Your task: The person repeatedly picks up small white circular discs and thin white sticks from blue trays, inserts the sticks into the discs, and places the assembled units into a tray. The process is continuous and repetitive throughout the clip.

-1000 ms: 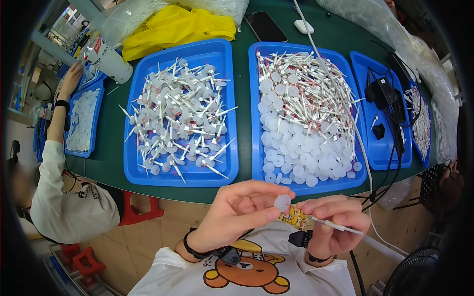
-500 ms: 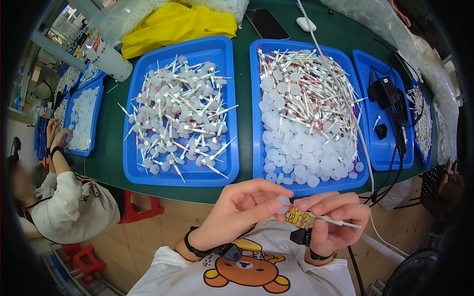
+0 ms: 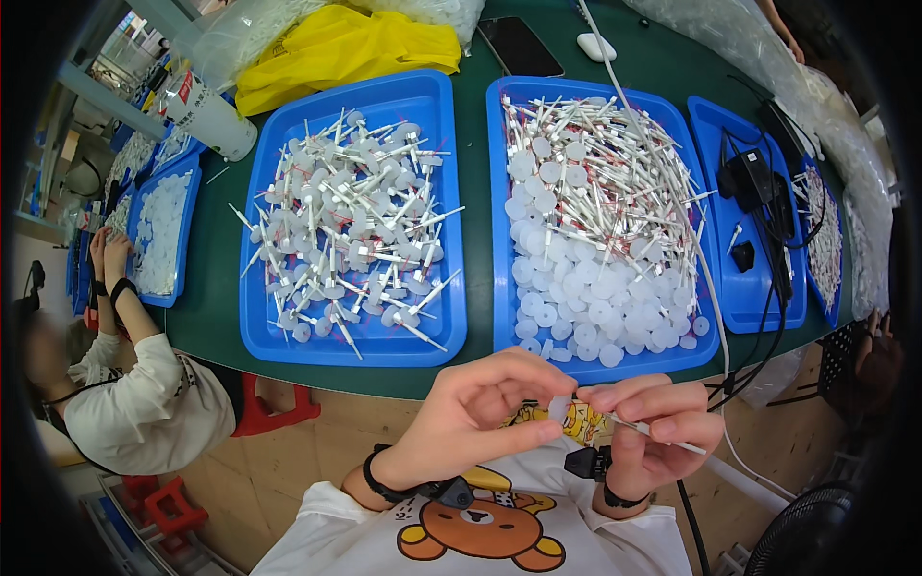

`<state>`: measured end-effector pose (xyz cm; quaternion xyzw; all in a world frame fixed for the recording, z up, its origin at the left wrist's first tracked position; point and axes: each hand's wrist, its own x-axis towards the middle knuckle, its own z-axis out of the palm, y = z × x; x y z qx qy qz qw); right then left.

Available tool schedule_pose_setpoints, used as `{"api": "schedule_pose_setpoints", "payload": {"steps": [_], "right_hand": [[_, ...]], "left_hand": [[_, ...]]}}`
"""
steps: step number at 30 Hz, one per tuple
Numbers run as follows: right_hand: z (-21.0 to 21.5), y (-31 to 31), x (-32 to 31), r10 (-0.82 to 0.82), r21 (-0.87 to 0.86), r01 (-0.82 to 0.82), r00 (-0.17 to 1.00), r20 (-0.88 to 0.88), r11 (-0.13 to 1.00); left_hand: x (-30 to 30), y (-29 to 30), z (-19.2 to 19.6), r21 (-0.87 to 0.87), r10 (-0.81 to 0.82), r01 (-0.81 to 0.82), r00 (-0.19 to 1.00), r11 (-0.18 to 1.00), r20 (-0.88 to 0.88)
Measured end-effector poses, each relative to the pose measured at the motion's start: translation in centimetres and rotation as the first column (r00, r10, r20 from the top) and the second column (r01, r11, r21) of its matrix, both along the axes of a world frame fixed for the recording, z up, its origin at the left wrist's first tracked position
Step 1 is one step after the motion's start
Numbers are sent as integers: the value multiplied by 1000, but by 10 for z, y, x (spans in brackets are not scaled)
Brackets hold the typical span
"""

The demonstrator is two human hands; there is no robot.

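Note:
Over the table's front edge, my left hand (image 3: pixel 485 408) pinches a frosted plastic disc (image 3: pixel 559 410) between thumb and fingers. The disc is turned nearly edge-on. Close beside it, my right hand (image 3: pixel 658 418) grips a thin white stick-like piece (image 3: pixel 684 445), which points down to the right. The fingertips of both hands almost meet; whether the disc and the stick touch is hidden. Ahead stands a blue tray (image 3: pixel 607 368) of loose frosted discs (image 3: pixel 586 307) and many white sticks (image 3: pixel 615 182) with thin red strands. In the left blue tray (image 3: pixel 351 353), sticks with discs on them lie heaped.
A third blue tray (image 3: pixel 735 312) at the right holds black adapters and cables (image 3: pixel 754 182). A white cord (image 3: pixel 663 144) crosses the middle tray. Behind lie a phone (image 3: pixel 521 46), a yellow bag (image 3: pixel 351 53) and a cup (image 3: pixel 213 117). A co-worker (image 3: pixel 144 384) sits at the left.
The disc in my left hand has turned from face-on to nearly edge-on, and my left thumb has shifted down. My right hand has barely moved. The co-worker's hands have come together.

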<state>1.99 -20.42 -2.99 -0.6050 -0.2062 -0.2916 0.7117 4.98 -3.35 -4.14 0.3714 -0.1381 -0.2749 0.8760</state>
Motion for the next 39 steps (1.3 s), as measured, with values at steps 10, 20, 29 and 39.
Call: {"api": "schedule_pose_setpoints", "payload": {"steps": [10,20,29,39], "right_hand": [[-3,0,-4,60,-15,-59,998,27,998],[-1,-1,-8,127,-62,-122,987,96,991],[0,-4,-13,73,-179,-51,990,120,982],[0,0,-20,128,-48,-124,988,84,991]], "left_hand": [[0,5,11,44,-69,77,985,996,-158],[-2,7,12,138,-113,138,978,981,-175],[-5,1,14,79,95,-90,994,993,-61],[-4,3,8,-10,55,-54,997,998,49]]}}
